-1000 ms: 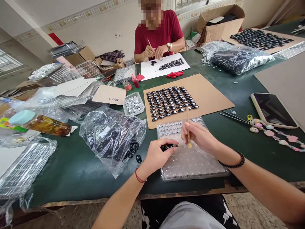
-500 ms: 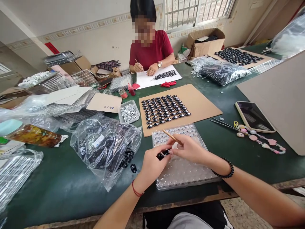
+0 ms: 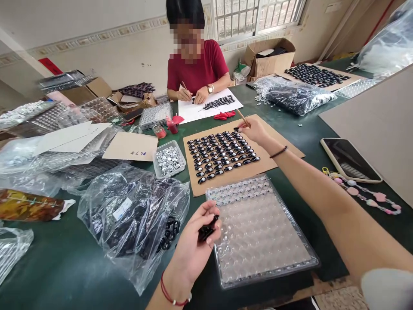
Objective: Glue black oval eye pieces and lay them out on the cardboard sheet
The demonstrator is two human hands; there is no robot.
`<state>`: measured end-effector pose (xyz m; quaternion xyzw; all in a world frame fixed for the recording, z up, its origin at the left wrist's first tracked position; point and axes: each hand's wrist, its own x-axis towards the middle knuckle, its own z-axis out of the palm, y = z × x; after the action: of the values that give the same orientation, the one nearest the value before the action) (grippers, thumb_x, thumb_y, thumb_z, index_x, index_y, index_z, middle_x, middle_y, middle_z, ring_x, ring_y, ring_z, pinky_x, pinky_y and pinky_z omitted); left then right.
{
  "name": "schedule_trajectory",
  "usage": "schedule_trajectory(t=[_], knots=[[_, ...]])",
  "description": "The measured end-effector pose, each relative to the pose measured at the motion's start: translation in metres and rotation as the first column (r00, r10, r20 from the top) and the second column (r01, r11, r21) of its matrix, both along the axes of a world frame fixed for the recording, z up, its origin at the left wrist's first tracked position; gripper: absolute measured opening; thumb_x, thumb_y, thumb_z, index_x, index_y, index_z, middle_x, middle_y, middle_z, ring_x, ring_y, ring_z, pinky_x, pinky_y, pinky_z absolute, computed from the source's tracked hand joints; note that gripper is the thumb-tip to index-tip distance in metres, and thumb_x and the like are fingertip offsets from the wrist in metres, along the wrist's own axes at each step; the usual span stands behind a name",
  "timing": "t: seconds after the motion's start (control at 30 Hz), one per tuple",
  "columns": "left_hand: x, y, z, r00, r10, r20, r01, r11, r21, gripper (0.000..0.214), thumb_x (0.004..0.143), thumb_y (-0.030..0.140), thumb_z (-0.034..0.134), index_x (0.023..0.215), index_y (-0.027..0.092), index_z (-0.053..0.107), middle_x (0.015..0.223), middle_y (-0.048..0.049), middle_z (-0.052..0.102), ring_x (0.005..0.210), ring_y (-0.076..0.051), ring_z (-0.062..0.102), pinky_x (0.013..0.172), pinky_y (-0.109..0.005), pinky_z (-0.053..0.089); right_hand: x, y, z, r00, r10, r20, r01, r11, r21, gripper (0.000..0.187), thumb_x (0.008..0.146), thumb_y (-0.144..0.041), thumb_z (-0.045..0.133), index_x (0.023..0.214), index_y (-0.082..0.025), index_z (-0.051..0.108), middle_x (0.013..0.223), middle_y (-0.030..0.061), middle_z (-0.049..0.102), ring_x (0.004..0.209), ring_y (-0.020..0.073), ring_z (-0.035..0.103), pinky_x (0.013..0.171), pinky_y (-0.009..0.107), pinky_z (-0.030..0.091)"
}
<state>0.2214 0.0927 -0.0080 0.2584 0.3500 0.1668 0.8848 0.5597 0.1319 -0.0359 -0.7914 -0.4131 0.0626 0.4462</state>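
Note:
My left hand (image 3: 193, 245) is curled around a few small glossy black plastic pieces (image 3: 206, 229), over the left edge of a clear plastic tray (image 3: 258, 241). Round silvery pieces (image 3: 240, 189) fill the tray's far rows. Farther out, my right hand (image 3: 254, 130) grips a thin wooden stick (image 3: 243, 117), with a black piece (image 3: 237, 129) at its fingertips. That piece is at the far row on a brown cardboard sheet (image 3: 277, 144). Rows of black pieces with shiny pale ovals (image 3: 222, 153) lie on the sheet.
A clear bag of black pieces (image 3: 135, 215) lies left of my left hand. A small tub of silvery discs (image 3: 169, 160) stands beside the cardboard. A phone (image 3: 351, 159) and beaded strap (image 3: 371, 193) lie right. Across the table, a person in red (image 3: 200, 64) works on white paper.
My right hand has moved from beside my left hand above the tray to the cardboard's far row, carrying the stick and a black piece. My left hand keeps its black pieces.

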Motion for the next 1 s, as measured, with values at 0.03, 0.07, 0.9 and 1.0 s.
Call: schedule_trajectory(t=[0.03, 0.07, 0.9, 1.0], knots=[[0.001, 0.001, -0.001, 1.0, 0.001, -0.008, -0.002, 0.999, -0.046, 0.019, 0.07, 0.002, 0.057, 0.086, 0.013, 0.057, 0.077, -0.0028, 0.051, 0.059, -0.007, 0.048, 0.04, -0.013, 0.029, 0.013, 0.011, -0.006, 1.0, -0.024, 0.009, 0.024, 1.0, -0.011, 0.019, 0.073, -0.014, 0.053, 0.089, -0.01, 0.062, 0.085, 0.008, 0.063, 0.075, 0.0151, 0.056, 0.069, 0.028, 0.043], [0.002, 0.001, -0.003, 1.0, -0.001, -0.019, -0.001, 0.997, -0.08, 0.017, 0.069, 0.001, 0.057, 0.082, 0.012, 0.058, 0.077, -0.0032, 0.052, 0.06, -0.007, 0.049, 0.04, -0.013, 0.028, 0.024, 0.021, -0.012, 0.999, -0.042, 0.019, 0.043, 0.999, -0.027, 0.019, 0.073, -0.014, 0.053, 0.088, -0.009, 0.062, 0.085, 0.0084, 0.063, 0.075, 0.0154, 0.055, 0.069, 0.028, 0.042], [0.004, 0.01, -0.011, 0.996, 0.02, -0.088, -0.021, 1.0, -0.013, 0.018, 0.081, 0.022, 0.058, 0.097, 0.017, 0.057, 0.075, -0.0045, 0.06, 0.039, -0.001, 0.038, 0.033, -0.011, 0.019, 0.026, 0.04, -0.016, 0.999, -0.044, 0.032, 0.044, 0.999, -0.021, 0.042, 0.087, -0.042, 0.037, 0.09, -0.009, 0.063, 0.077, 0.0093, 0.063, 0.067, 0.0152, 0.054, 0.065, 0.027, 0.041], [0.004, 0.014, -0.016, 0.995, 0.096, -0.022, -0.096, 0.995, -0.013, 0.009, 0.08, 0.017, 0.057, 0.088, 0.013, 0.057, 0.071, -0.0033, 0.057, 0.041, -0.001, 0.037, 0.033, -0.011, 0.022, -0.023, 0.005, 0.001, 1.0, 0.023, -0.016, -0.022, 0.999, 0.031, 0.056, 0.089, -0.051, 0.023, 0.079, -0.011, 0.061, 0.058, 0.0042, 0.055, 0.049, 0.0107, 0.047, 0.053, 0.023, 0.038]])
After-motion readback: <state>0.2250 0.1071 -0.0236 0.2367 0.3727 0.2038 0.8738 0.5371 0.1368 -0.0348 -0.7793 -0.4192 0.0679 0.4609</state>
